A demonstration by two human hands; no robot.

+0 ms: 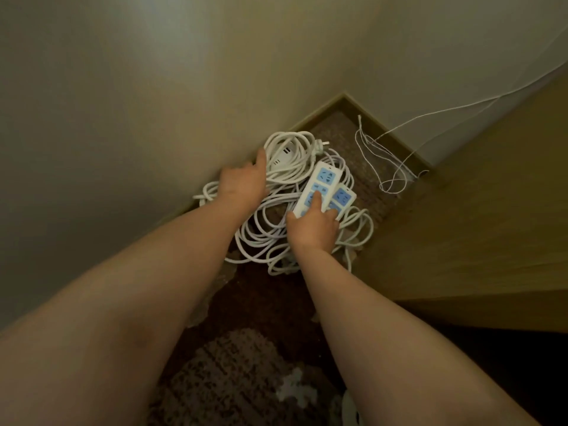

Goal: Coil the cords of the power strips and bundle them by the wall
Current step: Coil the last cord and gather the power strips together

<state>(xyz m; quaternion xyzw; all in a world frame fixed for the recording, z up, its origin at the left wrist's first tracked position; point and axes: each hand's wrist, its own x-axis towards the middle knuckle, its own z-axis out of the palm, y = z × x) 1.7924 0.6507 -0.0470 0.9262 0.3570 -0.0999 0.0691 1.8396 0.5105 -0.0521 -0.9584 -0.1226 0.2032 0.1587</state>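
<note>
Two hands are down in the corner, both on the white tangle near the middle of the frame. Your left hand (246,182) lies palm-down on the wound cord bundle (289,158), which sits against the wall (138,103) just above and right of that hand. Its forefinger stretches up along the bundle's left edge, the fingers are spread rather than curled, and nothing is clasped in them. A small white strip is wrapped inside that bundle, with its plug poking out at the upper right.

Your right hand (312,229) is lower and to the right, pressing on two power strips (322,189) with blue sockets that lie side by side, slanting up and to the right from your knuckles. The forefinger rests flat on the face of the nearer strip; the thumb sits at its lower left edge (whether the fingers wrap beneath it, I cannot tell). The strips reach up beyond your fingertips and touch the bundle's lower right loops.

Loose cords (261,238) sprawl under and around both hands, between your wrists and out toward the wooden cabinet (476,226) at right. A thinner white wire (381,161) lies apart in the upper right, on the carpet (246,302) by the baseboard.
</note>
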